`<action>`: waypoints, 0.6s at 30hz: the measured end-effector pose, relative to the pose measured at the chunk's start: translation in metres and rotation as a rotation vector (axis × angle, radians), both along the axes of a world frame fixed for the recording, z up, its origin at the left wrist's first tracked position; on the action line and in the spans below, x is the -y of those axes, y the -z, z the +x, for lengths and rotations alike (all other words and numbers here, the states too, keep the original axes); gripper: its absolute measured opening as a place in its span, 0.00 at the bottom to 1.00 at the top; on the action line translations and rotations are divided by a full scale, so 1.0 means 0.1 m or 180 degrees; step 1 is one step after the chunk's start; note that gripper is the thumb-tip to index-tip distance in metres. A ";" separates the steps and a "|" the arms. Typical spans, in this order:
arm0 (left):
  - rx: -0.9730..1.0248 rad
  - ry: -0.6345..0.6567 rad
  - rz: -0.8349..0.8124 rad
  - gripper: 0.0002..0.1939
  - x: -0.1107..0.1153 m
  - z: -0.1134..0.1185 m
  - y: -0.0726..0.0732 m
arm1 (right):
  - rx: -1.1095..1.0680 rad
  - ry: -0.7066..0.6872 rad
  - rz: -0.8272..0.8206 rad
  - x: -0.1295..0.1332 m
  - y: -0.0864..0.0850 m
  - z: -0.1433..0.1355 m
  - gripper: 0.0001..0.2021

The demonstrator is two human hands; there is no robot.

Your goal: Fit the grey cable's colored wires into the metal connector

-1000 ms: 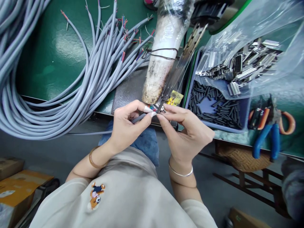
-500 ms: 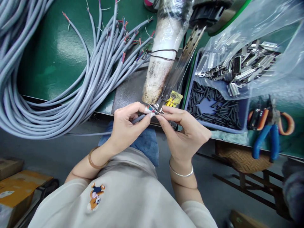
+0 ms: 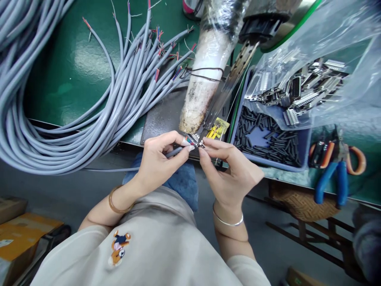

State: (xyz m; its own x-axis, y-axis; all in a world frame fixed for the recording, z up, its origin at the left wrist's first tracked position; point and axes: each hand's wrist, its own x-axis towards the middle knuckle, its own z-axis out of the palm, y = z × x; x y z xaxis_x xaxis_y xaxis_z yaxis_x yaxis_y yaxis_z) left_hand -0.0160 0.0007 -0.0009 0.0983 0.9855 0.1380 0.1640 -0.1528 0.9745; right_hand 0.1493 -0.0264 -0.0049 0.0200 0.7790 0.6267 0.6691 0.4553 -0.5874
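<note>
My left hand [image 3: 159,161] pinches the end of a grey cable [image 3: 174,151] whose coloured inner wires fan out at the tip. My right hand [image 3: 230,171] pinches a small metal connector [image 3: 196,140] right against those wires. Both hands meet at the front edge of the green bench [image 3: 65,67], just below the dirty white wrapped cylinder [image 3: 205,75] and a slanted metal strip [image 3: 230,77].
A big bundle of grey cables [image 3: 44,135] with stripped ends covers the left of the bench. A blue tray [image 3: 300,157] of short black tubes sits right, under a clear bag of metal connectors [image 3: 300,89]. Blue and orange pliers [image 3: 335,163] lie far right. Cardboard boxes [image 3: 18,234] stand on the floor.
Both hands stay pinched together at the same spot; the view has shifted slightly downward. Nothing was let go or picked up.
</note>
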 end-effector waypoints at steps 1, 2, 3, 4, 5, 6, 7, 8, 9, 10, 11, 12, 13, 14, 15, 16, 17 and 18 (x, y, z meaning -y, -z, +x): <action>0.0003 0.0018 -0.0033 0.05 0.00 0.00 0.01 | 0.0051 0.0005 0.0014 0.00 0.00 0.00 0.08; 0.0003 0.0028 -0.0054 0.04 0.00 0.00 0.01 | 0.0099 0.0012 0.0029 0.01 0.01 0.00 0.08; -0.0001 0.0029 -0.0067 0.04 0.01 0.00 0.01 | 0.0137 0.0021 0.0043 0.01 0.01 0.01 0.08; -0.0010 0.0025 -0.0071 0.04 0.01 0.00 0.01 | 0.0161 0.0029 0.0051 0.01 0.01 0.01 0.08; -0.0021 0.0022 -0.0067 0.04 0.00 0.00 0.01 | 0.0174 0.0039 0.0052 0.01 0.01 0.01 0.08; -0.0038 0.0021 -0.0060 0.05 0.00 0.00 0.01 | 0.0178 0.0044 0.0048 0.01 0.01 0.01 0.08; -0.0056 0.0018 -0.0046 0.05 0.00 0.00 0.01 | 0.0171 0.0046 0.0046 0.01 0.01 0.01 0.08; -0.0079 0.0014 -0.0031 0.05 0.00 0.00 0.01 | 0.0160 0.0039 0.0046 0.01 0.02 0.01 0.08; -0.0102 0.0007 -0.0011 0.05 -0.01 0.00 0.00 | 0.0144 0.0026 0.0047 0.01 0.02 0.01 0.08; -0.0120 0.0004 0.0016 0.05 -0.01 0.00 0.00 | 0.0129 0.0011 0.0045 0.00 0.02 0.01 0.08; -0.0136 -0.0003 0.0043 0.05 -0.01 0.00 0.00 | 0.0110 -0.0003 0.0042 0.00 0.02 0.00 0.08; -0.0150 -0.0013 0.0071 0.06 -0.02 0.00 -0.01 | 0.0085 -0.0014 0.0038 0.00 0.02 0.00 0.08; -0.0166 -0.0016 0.0090 0.06 -0.02 0.00 -0.01 | 0.0061 -0.0022 0.0027 -0.01 0.01 0.00 0.08; -0.0183 -0.0017 0.0097 0.06 -0.02 0.00 -0.02 | 0.0039 -0.0023 0.0015 -0.01 0.01 0.00 0.08; -0.0202 -0.0015 0.0094 0.06 -0.02 0.00 -0.02 | 0.0020 -0.0018 0.0004 -0.01 0.01 0.00 0.08; -0.0221 -0.0016 0.0086 0.06 -0.02 0.00 -0.02 | 0.0007 -0.0011 -0.0008 -0.01 0.01 0.00 0.08; -0.0238 -0.0015 0.0076 0.06 -0.02 0.00 -0.03 | -0.0002 0.0000 -0.0018 -0.01 0.00 -0.01 0.08; -0.0247 -0.0018 0.0074 0.06 -0.02 0.00 -0.03 | -0.0005 0.0012 -0.0028 -0.01 0.01 -0.01 0.08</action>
State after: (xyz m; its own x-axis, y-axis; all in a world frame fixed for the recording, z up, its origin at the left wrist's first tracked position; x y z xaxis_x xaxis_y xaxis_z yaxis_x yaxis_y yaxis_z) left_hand -0.0159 0.0029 0.0016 0.1041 0.9827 0.1531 0.2400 -0.1742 0.9550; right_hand 0.1485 -0.0251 -0.0055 0.0239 0.7845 0.6197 0.6698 0.4476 -0.5925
